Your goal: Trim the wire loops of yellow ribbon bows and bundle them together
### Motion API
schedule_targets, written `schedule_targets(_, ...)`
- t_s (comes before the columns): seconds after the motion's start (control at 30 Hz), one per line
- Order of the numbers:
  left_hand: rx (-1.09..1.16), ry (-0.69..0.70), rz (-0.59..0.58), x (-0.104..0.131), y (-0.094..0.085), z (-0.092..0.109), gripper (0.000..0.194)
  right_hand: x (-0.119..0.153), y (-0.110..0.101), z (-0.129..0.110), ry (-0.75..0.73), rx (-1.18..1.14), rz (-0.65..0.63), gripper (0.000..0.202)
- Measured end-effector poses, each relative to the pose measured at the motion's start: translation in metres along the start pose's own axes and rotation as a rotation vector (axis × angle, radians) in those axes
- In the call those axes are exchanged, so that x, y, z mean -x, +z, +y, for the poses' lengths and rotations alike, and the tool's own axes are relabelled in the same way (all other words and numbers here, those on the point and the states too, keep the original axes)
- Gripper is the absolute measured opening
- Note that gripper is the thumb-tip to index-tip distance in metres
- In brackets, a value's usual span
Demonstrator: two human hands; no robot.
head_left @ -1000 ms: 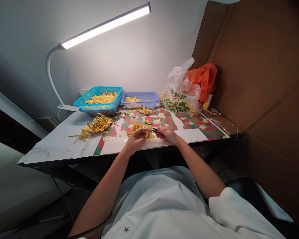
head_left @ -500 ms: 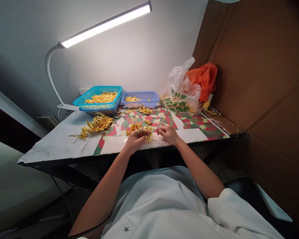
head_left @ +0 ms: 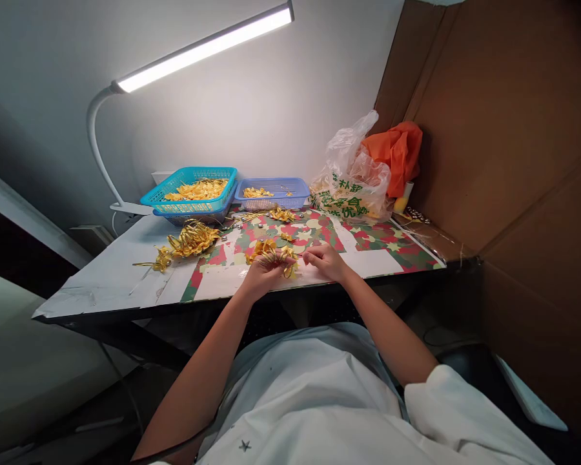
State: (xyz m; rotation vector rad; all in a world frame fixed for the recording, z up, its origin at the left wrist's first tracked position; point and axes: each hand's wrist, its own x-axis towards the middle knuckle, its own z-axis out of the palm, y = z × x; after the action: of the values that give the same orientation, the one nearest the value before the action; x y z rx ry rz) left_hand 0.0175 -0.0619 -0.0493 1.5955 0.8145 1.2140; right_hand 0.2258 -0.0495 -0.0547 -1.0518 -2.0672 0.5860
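Observation:
Near the table's front edge, my left hand (head_left: 261,274) is closed around a gold flower ornament (head_left: 265,248) with looped gold wire across the fingers. Gold petals stick out beyond the fingertips, and part of the ornament is hidden by the hand. Just to the right, my right hand (head_left: 325,261) pinches thumb and forefinger together, close to the ornament but a little apart from the left hand. What sits in that pinch is too small to make out. A small gold flower (head_left: 286,237) lies on the patterned sheet behind the hands.
A larger gold flower cluster (head_left: 193,240) lies left. Behind it stand a turquoise basket (head_left: 148,201) and a lilac basket (head_left: 271,203), both with gold pieces. A plastic bag (head_left: 351,187) and orange cloth (head_left: 397,152) sit back right beside the cardboard wall (head_left: 513,129). A lamp (head_left: 203,51) hangs above.
Both hands stay in nearly the same place. The right fingers have curled slightly, and the gold piece by the left fingertips has shifted a little. Everything else looks still.

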Motion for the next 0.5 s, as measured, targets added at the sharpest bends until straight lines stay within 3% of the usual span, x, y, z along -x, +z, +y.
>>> schedule_targets(0.5,0.061,-0.079,0.019,0.0007,0.0006,-0.0033,0.013,-0.0030,0.0037,-0.0013,0.064,-0.013,0.036,0.044)
